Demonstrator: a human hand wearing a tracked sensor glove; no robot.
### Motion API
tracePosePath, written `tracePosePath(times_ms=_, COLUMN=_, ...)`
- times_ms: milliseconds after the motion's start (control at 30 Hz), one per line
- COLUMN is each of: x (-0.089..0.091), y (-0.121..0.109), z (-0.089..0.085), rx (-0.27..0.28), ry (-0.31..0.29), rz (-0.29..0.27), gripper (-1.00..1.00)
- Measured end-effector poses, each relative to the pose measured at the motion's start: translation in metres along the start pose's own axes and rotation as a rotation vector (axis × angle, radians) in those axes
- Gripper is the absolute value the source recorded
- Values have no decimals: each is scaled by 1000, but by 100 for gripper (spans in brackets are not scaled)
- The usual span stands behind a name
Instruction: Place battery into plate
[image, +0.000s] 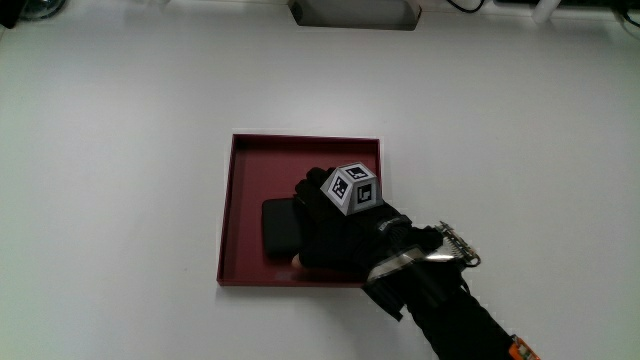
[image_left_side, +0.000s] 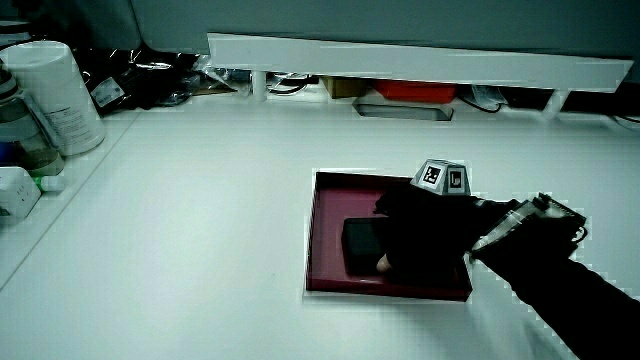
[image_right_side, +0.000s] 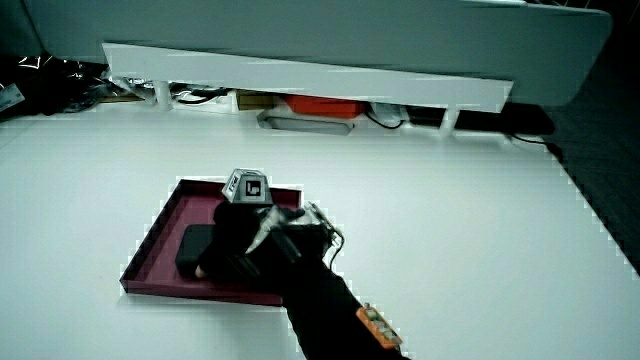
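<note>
A dark red square plate (image: 228, 210) lies on the white table, and both side views show it too (image_left_side: 325, 230) (image_right_side: 150, 250). A flat black battery (image: 280, 228) rests inside it, on the plate's floor (image_left_side: 360, 240) (image_right_side: 192, 247). The gloved hand (image: 335, 230) is over the plate beside the battery, its fingers curled round the battery's end. The patterned cube (image: 352, 188) on its back faces up. The glove hides the part of the battery under it. The forearm (image: 450, 310) reaches in across the plate's corner nearest the person.
A low white partition (image_left_side: 420, 55) runs along the table, with an orange-red item (image_left_side: 415, 90) and a grey tray (image_right_side: 305, 122) under it. A white cylinder container (image_left_side: 55, 95) and bottles (image_left_side: 20, 130) stand at the table's edge.
</note>
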Motion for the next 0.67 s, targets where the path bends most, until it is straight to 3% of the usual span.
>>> tracePosePath(times_ms=133, x=-6, y=-23, z=18, rx=21, ry=10, rz=60, gripper=-80)
tracePosePath(times_ms=167, x=0, y=-21, z=16, rx=-11, ry=53, rz=102, gripper=-85)
tracePosePath(times_ms=200, x=-4, y=-34, z=26, rx=11, ry=9, rz=63, gripper=-90)
tracePosePath(times_ms=233, x=-1, y=-39, z=29, rx=6, ry=10, rz=73, gripper=-95)
tracePosePath(times_ms=267, x=5, y=-37, z=28, rx=17, ry=39, rz=145, gripper=-100)
tracePosePath(times_ms=333, x=11, y=-48, z=37, rx=34, ry=84, rz=197, gripper=-100)
tracePosePath(times_ms=367, x=9, y=-59, z=45, rx=24, ry=95, rz=177, gripper=-100)
tracePosePath(times_ms=467, x=16, y=-79, z=58, rx=69, ry=93, rz=200, gripper=-100)
tracePosePath(times_ms=533, x=16, y=-95, z=71, rx=108, ry=45, rz=209, gripper=-100)
tracePosePath(times_ms=567, x=19, y=-100, z=73, rx=126, ry=83, rz=243, gripper=-100)
tracePosePath(times_ms=600, x=23, y=-105, z=78, rx=155, ry=57, rz=275, gripper=-100)
tracePosePath(times_ms=633, x=22, y=-114, z=84, rx=132, ry=86, rz=238, gripper=-100)
tracePosePath(times_ms=667, x=21, y=-123, z=90, rx=155, ry=92, rz=229, gripper=-100)
